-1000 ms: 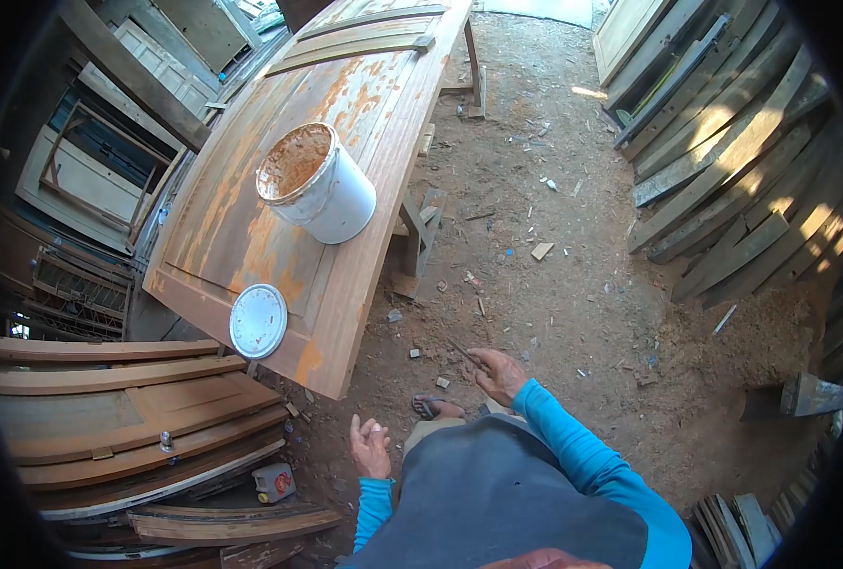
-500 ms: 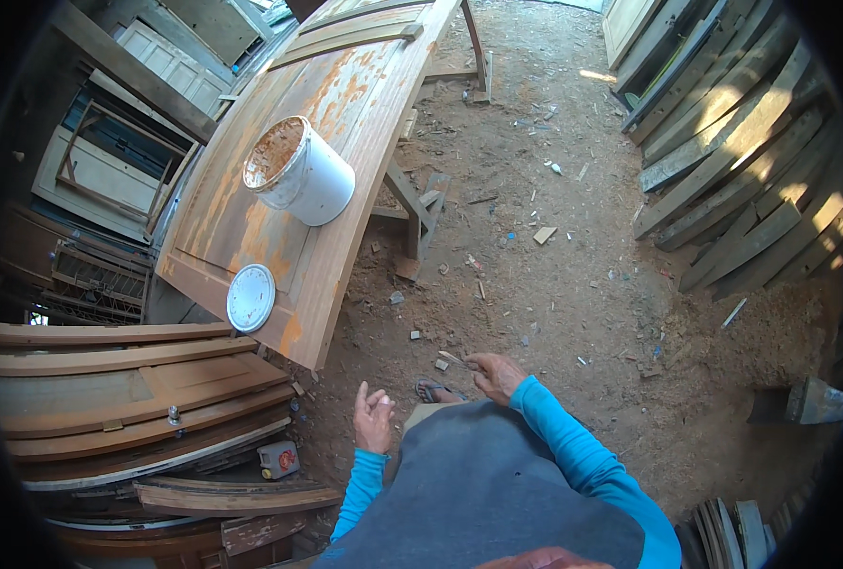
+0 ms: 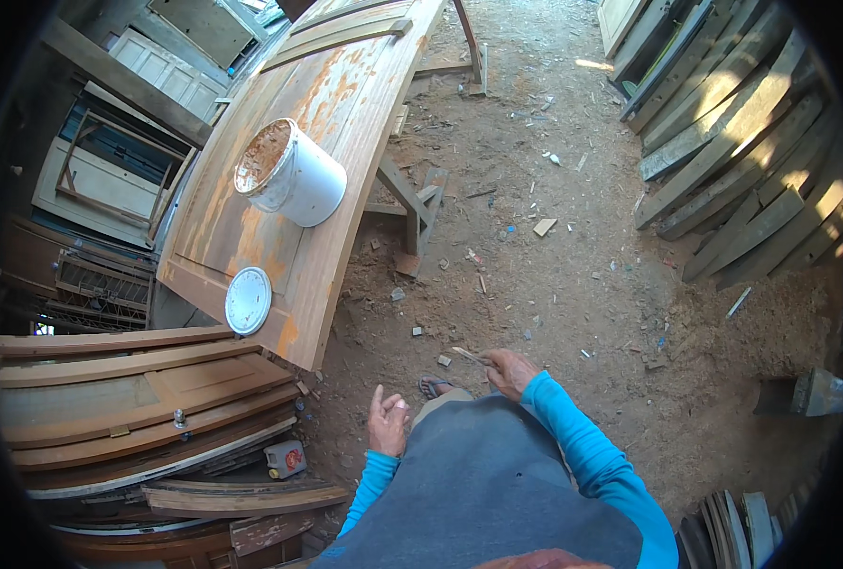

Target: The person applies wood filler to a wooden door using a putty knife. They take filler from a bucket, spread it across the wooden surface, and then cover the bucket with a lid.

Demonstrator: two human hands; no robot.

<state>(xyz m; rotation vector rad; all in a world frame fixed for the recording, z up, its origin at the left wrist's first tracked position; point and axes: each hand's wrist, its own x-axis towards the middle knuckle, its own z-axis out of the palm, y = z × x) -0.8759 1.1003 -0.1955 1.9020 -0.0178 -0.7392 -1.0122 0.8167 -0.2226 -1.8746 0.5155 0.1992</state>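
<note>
My right hand [image 3: 510, 373] is closed around a thin flat tool [image 3: 472, 357], perhaps a putty knife, held low in front of my apron; its exact kind is too small to make out. My left hand [image 3: 387, 423] hangs at the apron's left side, fingers partly curled and apart, holding nothing. Ahead to the left lies a wooden door panel [image 3: 319, 284] on trestles, smeared with orange-brown filler. On it stands a white bucket [image 3: 312, 185], tilted in view, with brown paste on its inner wall. Its round white lid [image 3: 248, 301] rests near the door's close end.
Stacked wooden doors [image 3: 137, 403] fill the lower left, with a small plastic jug [image 3: 286, 459] beside them. Planks [image 3: 725, 142] lean along the right. Wood scraps and litter dot the dirt floor [image 3: 535, 275]. A trestle leg [image 3: 412, 213] stands under the door's right edge.
Both hands have shifted slightly to the right and down in view, the right still gripping the thin tool. The door, bucket and lid sit slightly further left in the picture.
</note>
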